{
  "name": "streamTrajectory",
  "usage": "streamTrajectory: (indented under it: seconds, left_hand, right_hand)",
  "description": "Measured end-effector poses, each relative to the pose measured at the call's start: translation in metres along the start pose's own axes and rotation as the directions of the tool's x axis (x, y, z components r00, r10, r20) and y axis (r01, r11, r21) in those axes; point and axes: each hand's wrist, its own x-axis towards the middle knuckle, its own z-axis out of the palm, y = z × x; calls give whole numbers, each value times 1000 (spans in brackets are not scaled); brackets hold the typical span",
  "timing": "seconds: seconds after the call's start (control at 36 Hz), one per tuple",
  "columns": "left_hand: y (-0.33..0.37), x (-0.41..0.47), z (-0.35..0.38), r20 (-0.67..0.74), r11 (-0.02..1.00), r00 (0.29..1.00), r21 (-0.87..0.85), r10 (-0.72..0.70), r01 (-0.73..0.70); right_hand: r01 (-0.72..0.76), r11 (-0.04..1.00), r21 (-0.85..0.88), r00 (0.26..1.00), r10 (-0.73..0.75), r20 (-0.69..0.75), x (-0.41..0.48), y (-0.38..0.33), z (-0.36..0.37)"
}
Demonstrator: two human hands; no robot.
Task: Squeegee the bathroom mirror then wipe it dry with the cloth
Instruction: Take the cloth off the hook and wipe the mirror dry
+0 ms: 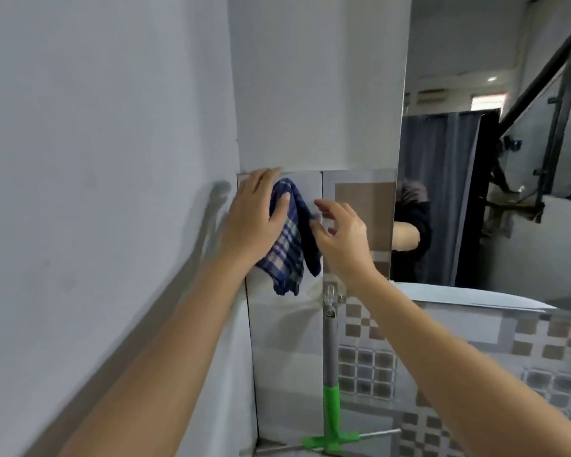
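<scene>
Two hands blurred, cloth partly covered

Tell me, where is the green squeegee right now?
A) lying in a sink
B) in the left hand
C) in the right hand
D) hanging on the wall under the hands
D: the squeegee hangs from a wall hook below both hands, touched by neither.

I see a plain grey wall filling the frame's left, checkered tiles lower right.
</scene>
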Motion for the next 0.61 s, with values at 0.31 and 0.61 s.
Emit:
streamTrajectory:
  seconds: [0.31, 0.61]
  left_hand:
    - [-13, 7, 6, 217, 999, 975, -14, 50, -48]
    - [22, 20, -18, 213, 897, 975, -417, -64, 150]
  right_hand:
    - [49, 979, -198, 998, -38, 59, 29, -1, -7]
    - [316, 934, -168, 948, -319, 5, 74, -69, -46]
